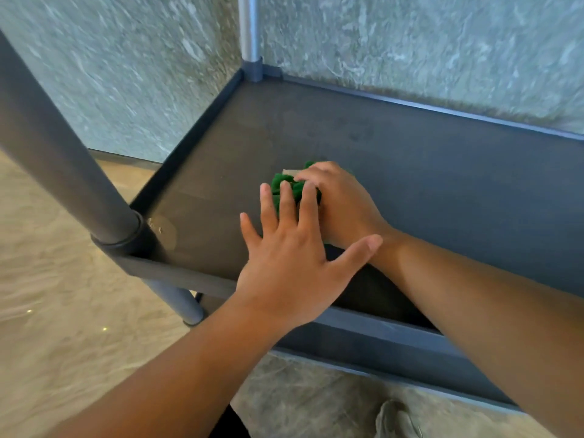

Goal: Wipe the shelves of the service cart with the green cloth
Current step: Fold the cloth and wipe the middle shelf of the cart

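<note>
Nearest the camera, two bare forearms are reaching in over the front lip of the cart shelf (379, 147), a dark tray with a raised rim and grey posts at its corners. A little farther in, the left hand (290, 257) is lying flat and spread, palm down, thumb stretched out toward the right wrist; its fingertips (286, 188) are overlapping the near edge of the green cloth (284, 184) but closing on nothing. Just beyond it, the right hand (338, 200) is pressing down on the bunched cloth, fingers curled over the top of it; most of the wad is hidden under the two hands, so how firmly it is being pinched is hard to judge.

The cloth is sitting on the shelf floor toward the left half, nearer the front rim than the back. The right hand is the one on it, and looks to be doing the wiping. From the cloth, the bulk of the shelf is running away to the right along its long axis, with a shorter stretch left toward the near post (79, 172). Farther still, the back corner by the far post (249, 36) is showing faint smudges, so that region probably is waiting for a pass. Behind the cart, a mottled stone-like wall (126, 74) is filling the background.
</note>
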Tool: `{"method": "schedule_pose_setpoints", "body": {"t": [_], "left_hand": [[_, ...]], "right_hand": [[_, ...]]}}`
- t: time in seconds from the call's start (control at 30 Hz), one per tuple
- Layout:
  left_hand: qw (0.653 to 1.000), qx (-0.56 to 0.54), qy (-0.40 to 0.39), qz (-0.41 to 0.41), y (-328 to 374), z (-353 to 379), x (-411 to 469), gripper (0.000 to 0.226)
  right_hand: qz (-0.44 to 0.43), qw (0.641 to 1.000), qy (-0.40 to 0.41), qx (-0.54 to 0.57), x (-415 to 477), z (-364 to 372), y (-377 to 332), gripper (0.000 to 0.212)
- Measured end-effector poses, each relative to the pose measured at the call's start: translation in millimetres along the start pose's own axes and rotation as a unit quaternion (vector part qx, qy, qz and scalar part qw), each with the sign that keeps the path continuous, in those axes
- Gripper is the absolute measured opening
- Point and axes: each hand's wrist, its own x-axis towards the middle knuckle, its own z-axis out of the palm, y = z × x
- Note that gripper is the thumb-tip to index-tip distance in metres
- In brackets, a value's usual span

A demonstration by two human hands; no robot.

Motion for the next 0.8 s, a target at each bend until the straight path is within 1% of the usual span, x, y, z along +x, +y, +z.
{"method": "schedule_pose_setpoints", "body": {"t": [0.03,0.07,0.2,0.3,0.47,0.5,0.57,0.63,0.67,0.73,0.8], "left_hand": [[1.0,0.006,0.0,-0.002,-1,1,0,0.107],[1.0,0.011,-0.001,-0.005,-1,1,0,0.106],[0.999,0.023,-0.021,-0.016,-2,0,0,0.105],[0.999,0.033,-0.022,-0.021,-1,0,0,0.107],[0.999,0.036,0.001,-0.027,1,1,-1,0.108],[0.999,0.038,0.014,-0.028,1,2,-1,0.108],[0.996,0.049,0.067,-0.02,0,4,-1,0.109],[0.991,0.058,0.123,-0.007,-1,7,-1,0.11],[0.989,0.06,0.138,0.001,-1,9,-2,0.11],[0.987,0.064,0.149,0.013,0,10,-5,0.11],[0.988,0.069,0.139,0.013,2,9,-7,0.11]], "right_hand": [[0.006,1.0,0.001,0.011,4,-1,5,0.037],[0.015,1.0,0.003,0.011,9,-5,8,0.041],[0.062,0.998,0.012,-0.001,42,-8,23,0.045],[0.1,0.994,0.03,-0.008,69,-8,42,0.043],[0.141,0.989,0.05,-0.008,115,-11,74,0.044],[0.153,0.987,0.051,-0.006,122,-12,79,0.045],[0.17,0.984,0.048,-0.006,132,-13,84,0.047],[0.17,0.985,0.035,-0.009,135,-13,85,0.048],[0.163,0.986,0.026,-0.009,133,-14,85,0.049],[0.139,0.99,0.006,-0.01,124,-16,81,0.054],[0.113,0.994,-0.012,-0.003,109,-19,73,0.07]]}}
